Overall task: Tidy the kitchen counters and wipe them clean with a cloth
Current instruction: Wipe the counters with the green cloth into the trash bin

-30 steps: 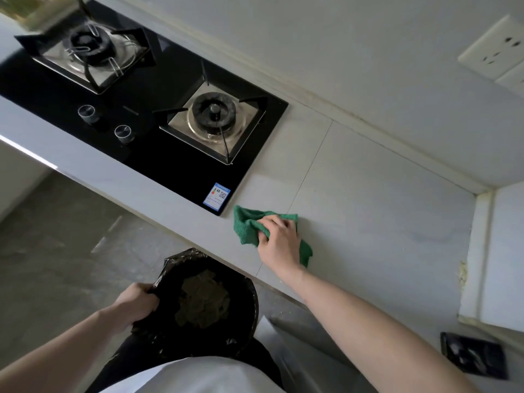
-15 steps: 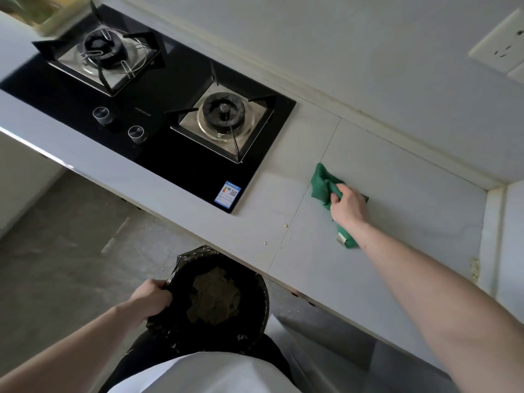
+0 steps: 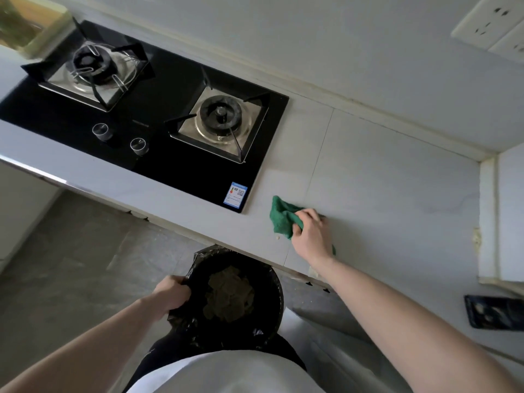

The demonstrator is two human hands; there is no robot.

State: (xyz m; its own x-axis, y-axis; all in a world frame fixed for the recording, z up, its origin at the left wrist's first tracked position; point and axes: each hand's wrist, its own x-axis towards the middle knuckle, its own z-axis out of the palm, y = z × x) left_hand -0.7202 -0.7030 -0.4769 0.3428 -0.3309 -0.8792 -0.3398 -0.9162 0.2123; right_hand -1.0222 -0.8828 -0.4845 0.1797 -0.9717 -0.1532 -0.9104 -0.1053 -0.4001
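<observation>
Green cloth [image 3: 282, 217] gripped by right hand [image 3: 310, 232], arm outstretched over counter [image 3: 382, 194].

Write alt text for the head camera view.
A right hand wipes a pale counter with a green cloth beside a black two-burner hob. The left hand holds a black-lined bin below the counter edge.

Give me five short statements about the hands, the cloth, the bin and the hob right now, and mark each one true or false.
1. The right hand grips the green cloth on the counter. True.
2. The left hand rests flat on the counter. False: it holds the rim of the black-lined bin below the counter edge.
3. The cloth lies on the hob. False: it lies to the right of it.
4. The bin holds waste. True.
5. A pot stands on a burner. False: both are bare.
</observation>
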